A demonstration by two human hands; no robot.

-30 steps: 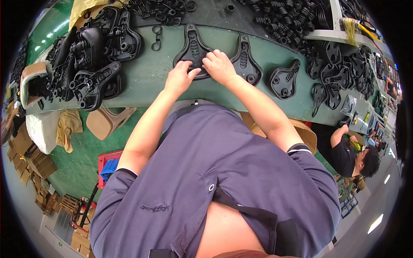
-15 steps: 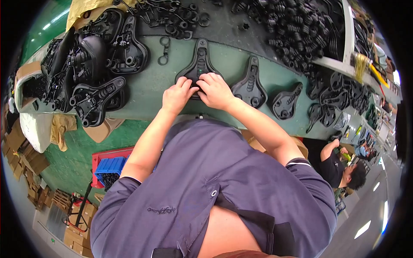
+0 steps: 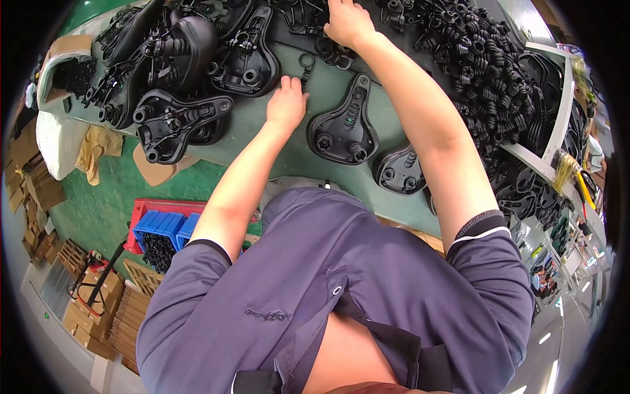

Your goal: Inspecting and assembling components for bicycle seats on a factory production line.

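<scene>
One ringed part [image 3: 308, 70] part-hidden, right hand [image 3: 350, 25] cropped

Bare bench [image 3: 292, 150] lay between my left hand [image 3: 287, 105] and the centre saddle [image 3: 344, 130]; I could pass there. Heaped springs [image 3: 482, 82] barred my right hand [image 3: 350, 26] rightward; piled saddles [image 3: 203, 113] blocked the left.

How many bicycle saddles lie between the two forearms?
2: one bicycle saddle at centre, another saddle right of it, partly hidden by the right forearm, which may hide more.
</scene>
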